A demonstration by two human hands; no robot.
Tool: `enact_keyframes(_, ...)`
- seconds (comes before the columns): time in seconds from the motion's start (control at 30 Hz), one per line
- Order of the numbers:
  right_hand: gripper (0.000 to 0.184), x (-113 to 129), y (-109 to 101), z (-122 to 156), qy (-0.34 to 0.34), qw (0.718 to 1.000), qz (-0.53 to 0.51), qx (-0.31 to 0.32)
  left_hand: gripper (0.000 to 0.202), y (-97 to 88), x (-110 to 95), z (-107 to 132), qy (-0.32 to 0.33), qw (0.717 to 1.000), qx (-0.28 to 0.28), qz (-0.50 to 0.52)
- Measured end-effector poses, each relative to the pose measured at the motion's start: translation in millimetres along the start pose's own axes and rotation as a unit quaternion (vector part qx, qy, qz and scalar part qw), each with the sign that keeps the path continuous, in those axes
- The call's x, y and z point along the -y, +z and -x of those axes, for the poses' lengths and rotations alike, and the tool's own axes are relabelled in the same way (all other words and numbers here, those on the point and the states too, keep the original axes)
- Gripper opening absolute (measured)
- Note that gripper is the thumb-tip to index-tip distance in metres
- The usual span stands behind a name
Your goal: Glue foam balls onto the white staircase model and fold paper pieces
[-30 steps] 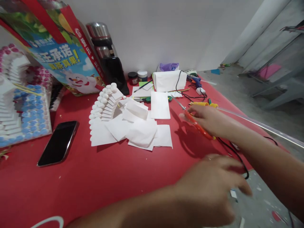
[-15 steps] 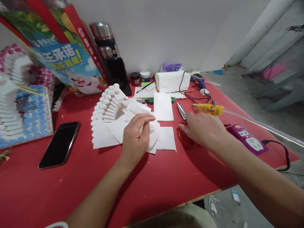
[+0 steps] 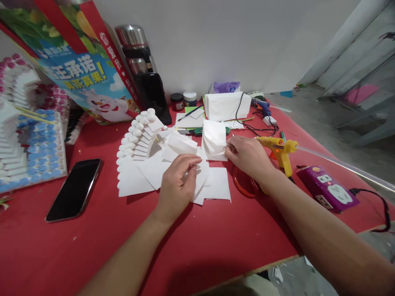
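Note:
My right hand (image 3: 249, 158) pinches the right edge of a small stack of white paper (image 3: 213, 137), and its upper sheets curl up from the rest. Below that hand lie the red handles of a pair of scissors (image 3: 245, 187); their blades are mostly hidden. My left hand (image 3: 179, 181) is curled, thumb near the fingers, over loose white paper sheets (image 3: 217, 183); whatever it holds is hidden among the white. Just left of it stands a curved white piece (image 3: 138, 139) made of stepped slats with round white tips along its outer edge.
A yellow glue gun (image 3: 279, 150) with a long clear stick lies right of my right hand, near a purple power strip (image 3: 328, 187). A phone (image 3: 74, 189) lies at left. Behind are a printed bag (image 3: 92, 78), a steel flask (image 3: 131, 37) and a green-handled tool (image 3: 196, 131).
My right hand has left the scissors and moved up and left to the paper stack, whose upper sheets are now bent up. My left hand has hardly moved.

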State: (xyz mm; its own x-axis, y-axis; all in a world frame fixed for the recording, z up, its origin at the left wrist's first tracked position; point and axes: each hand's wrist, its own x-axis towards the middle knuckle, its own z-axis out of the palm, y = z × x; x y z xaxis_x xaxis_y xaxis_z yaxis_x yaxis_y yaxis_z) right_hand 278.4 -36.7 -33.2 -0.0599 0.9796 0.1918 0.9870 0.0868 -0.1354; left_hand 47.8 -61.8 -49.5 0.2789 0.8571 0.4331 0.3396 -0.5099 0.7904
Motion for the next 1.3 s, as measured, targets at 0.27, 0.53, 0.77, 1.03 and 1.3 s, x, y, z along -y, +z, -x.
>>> enact_keyframes(0.27, 0.018, -18.9, 0.5, -0.6, -0.015, 0.980, -0.198, -0.003, 0.019, -0.1, 3.9, -1.3, -0.025, 1.000, 0.010, 0.005)
enact_keyframes(0.53, 0.022, -24.9, -0.9, -0.7, -0.014, 0.976, -0.218, 0.011, 0.021, -1.0, -0.1, -1.1, -0.011, 1.000, 0.013, 0.000)
enact_keyframes(0.77, 0.020, -23.1, 4.2, -0.7, 0.013, 0.973, -0.231, -0.015, 0.024, -0.4, 0.8, 2.2, 0.049, 0.996, 0.065, -0.023)
enact_keyframes(1.03, 0.031, -26.1, 5.9, -2.2, -0.141, 0.978, -0.154, -0.027, 0.021, 1.4, 4.2, 1.5, 0.066, 0.996, 0.066, -0.016)
enact_keyframes(1.3, 0.016, -25.4, 16.7, -8.0, -0.149, 0.981, -0.124, 0.025, 0.019, 2.8, 8.3, 2.9, 0.074, 0.995, 0.067, -0.004)
